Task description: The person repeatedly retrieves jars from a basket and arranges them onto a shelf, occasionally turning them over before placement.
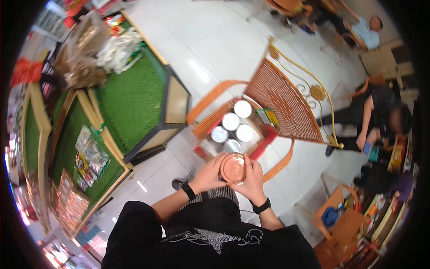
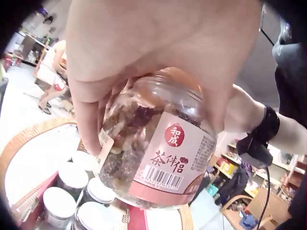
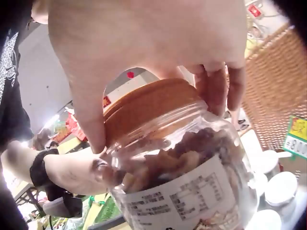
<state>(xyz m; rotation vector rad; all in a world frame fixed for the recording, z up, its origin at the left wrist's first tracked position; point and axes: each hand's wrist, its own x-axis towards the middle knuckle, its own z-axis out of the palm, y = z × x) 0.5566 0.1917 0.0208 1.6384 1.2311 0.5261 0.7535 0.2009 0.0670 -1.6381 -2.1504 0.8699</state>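
Observation:
Both hands hold a clear plastic jar (image 2: 158, 148) with an orange-brown screw lid (image 1: 233, 168), in front of the person's body. Dried pieces, brown and dark, fill the jar, and a pink and white label with a barcode faces the left wrist camera. My left hand (image 1: 208, 175) grips one side, its thumb and fingers spread around the jar. On the opposite side my right hand (image 1: 251, 181) curls around the lid and shoulder, thumb and fingers at the lid's edge in the right wrist view. Just beyond the jar, several white-lidded containers (image 1: 230, 121) stand in a red-edged carton (image 1: 264, 144).
The carton sits on a wicker armchair (image 1: 286, 96) with a price card (image 1: 271, 117) near its backrest. Left of it are display bins lined with green turf (image 1: 130, 103), holding packaged goods (image 1: 92, 154). A seated person (image 1: 376, 112) is at the right, near another chair (image 1: 342, 219).

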